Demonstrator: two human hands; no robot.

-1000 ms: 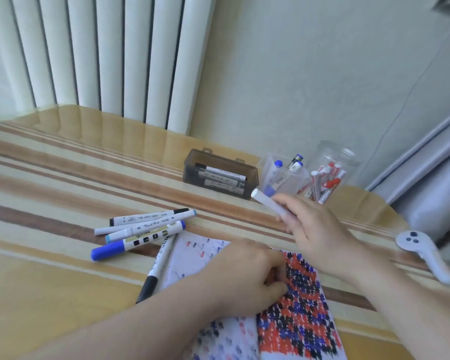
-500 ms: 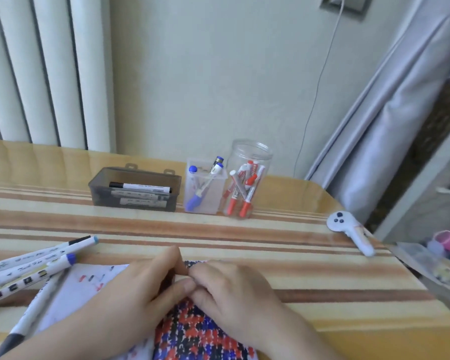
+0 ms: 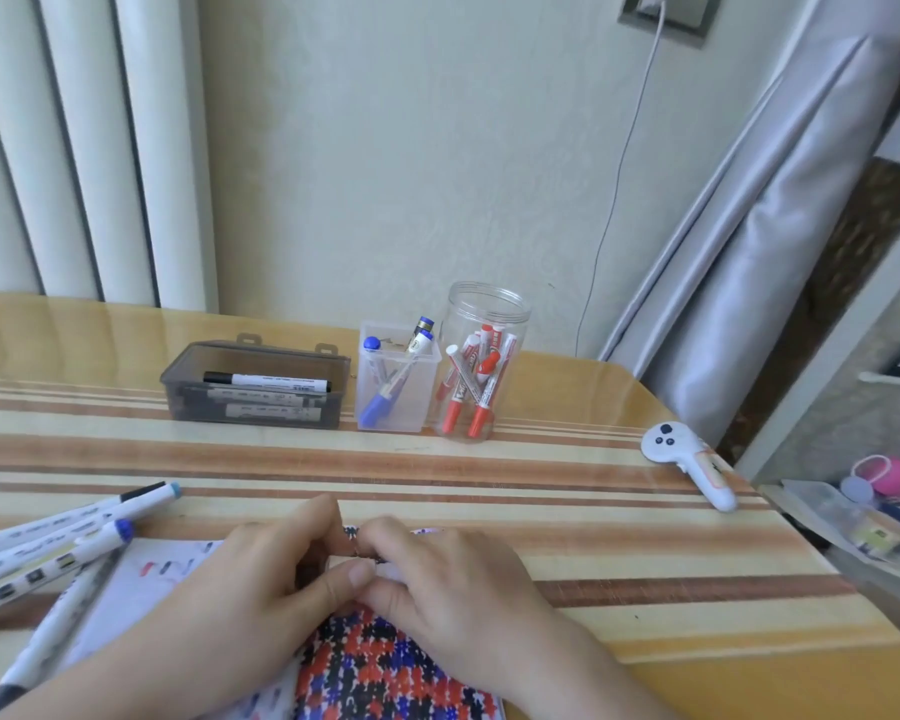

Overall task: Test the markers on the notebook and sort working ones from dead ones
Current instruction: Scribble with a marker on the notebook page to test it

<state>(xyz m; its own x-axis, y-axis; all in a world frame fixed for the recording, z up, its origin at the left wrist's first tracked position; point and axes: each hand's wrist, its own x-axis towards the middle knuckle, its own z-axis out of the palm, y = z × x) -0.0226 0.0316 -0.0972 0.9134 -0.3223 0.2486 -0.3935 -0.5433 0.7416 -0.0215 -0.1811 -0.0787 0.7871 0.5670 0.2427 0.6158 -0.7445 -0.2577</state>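
Both my hands meet over the open notebook, whose right page is filled with red, blue and black scribbles. My left hand and my right hand have curled fingers touching at the tips, and grip a white marker between them. Only a small white bit of it shows. Several loose markers lie at the left, partly on the notebook. At the back stand a dark box with black markers, a clear square cup with blue ones, and a round jar with red ones.
A white handheld controller lies near the table's right edge. Beyond that edge sits a clear bin with small items. A curtain and a wall cable rise behind the table on the right.
My right hand has drawn the white marker back from near the containers to my left hand over the notebook. The view has swung right and up.
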